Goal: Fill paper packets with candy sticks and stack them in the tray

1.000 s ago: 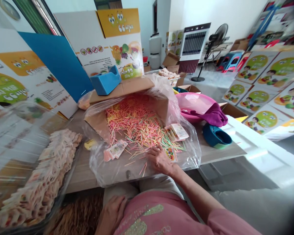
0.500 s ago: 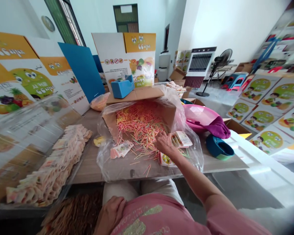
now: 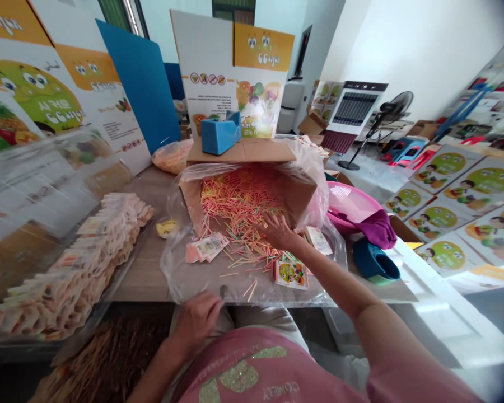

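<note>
Many thin pink, orange and green sticks (image 3: 239, 196) spill from a plastic-lined cardboard box (image 3: 300, 198) lying open toward me. My right hand (image 3: 277, 228) rests on the sticks at the box's right front, fingers spread. My left hand (image 3: 199, 316) is over my lap by the table's front edge, fingers curled together; whether something is in them is hidden. Flat printed packets (image 3: 208, 246) lie left of the loose sticks. A packet stack with a cartoon face (image 3: 291, 274) sits below my right wrist, and another pale stack (image 3: 318, 239) is partly behind my forearm.
Rows of filled packets (image 3: 84, 257) stand in a plastic-lined box at left. A blue tape dispenser (image 3: 220, 134) sits on the box flap. At right are a pink basket (image 3: 353, 207) with purple cloth (image 3: 376, 229) and a blue tape roll (image 3: 376, 260). Printed cartons (image 3: 479, 196) are stacked beyond.
My right hand has opened and spread its fingers over the sticks. My left hand has risen from my lap toward the table edge. The view has shifted.
</note>
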### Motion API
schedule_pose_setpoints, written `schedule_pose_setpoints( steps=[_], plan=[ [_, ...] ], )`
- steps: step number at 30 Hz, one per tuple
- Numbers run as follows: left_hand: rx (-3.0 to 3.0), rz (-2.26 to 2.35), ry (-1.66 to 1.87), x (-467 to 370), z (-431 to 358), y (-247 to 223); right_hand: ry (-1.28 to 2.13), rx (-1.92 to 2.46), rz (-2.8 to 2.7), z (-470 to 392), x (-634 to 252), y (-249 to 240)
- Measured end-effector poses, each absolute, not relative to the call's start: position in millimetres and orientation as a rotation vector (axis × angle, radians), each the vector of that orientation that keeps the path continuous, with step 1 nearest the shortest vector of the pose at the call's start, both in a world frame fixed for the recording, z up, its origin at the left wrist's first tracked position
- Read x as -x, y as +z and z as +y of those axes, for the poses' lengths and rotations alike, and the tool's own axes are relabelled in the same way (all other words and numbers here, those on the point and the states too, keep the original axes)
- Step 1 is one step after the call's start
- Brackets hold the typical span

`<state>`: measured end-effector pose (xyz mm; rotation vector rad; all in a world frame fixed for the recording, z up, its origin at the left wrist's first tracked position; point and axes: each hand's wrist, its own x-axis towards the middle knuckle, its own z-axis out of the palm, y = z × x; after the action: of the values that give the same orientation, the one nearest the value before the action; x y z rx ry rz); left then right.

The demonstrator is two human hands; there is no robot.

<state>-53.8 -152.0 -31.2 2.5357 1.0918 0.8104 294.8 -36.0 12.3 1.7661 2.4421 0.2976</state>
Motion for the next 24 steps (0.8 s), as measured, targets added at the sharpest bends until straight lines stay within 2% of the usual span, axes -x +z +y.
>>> schedule_pose_setpoints(
  steps=[6, 13, 18, 24],
  plan=[
    [-2.632, 1.521, 0.495, 27, -41, -9, 0.274, -1.648, 2.469, -13, -292, 19],
    [-2.686, 1.524, 0.181, 22, -28, -20, 0.094, -1.527, 2.543, 8, -282, 27],
    [-2.621, 1.485, 0.287, 30, -32, -16, -0.019, -1.618, 2.500, 19, -277, 36],
    [-2.617, 1.507, 0.430, 35, -25, -20, 0.111, -1.879, 2.350, 27, -273, 37]
  ],
)
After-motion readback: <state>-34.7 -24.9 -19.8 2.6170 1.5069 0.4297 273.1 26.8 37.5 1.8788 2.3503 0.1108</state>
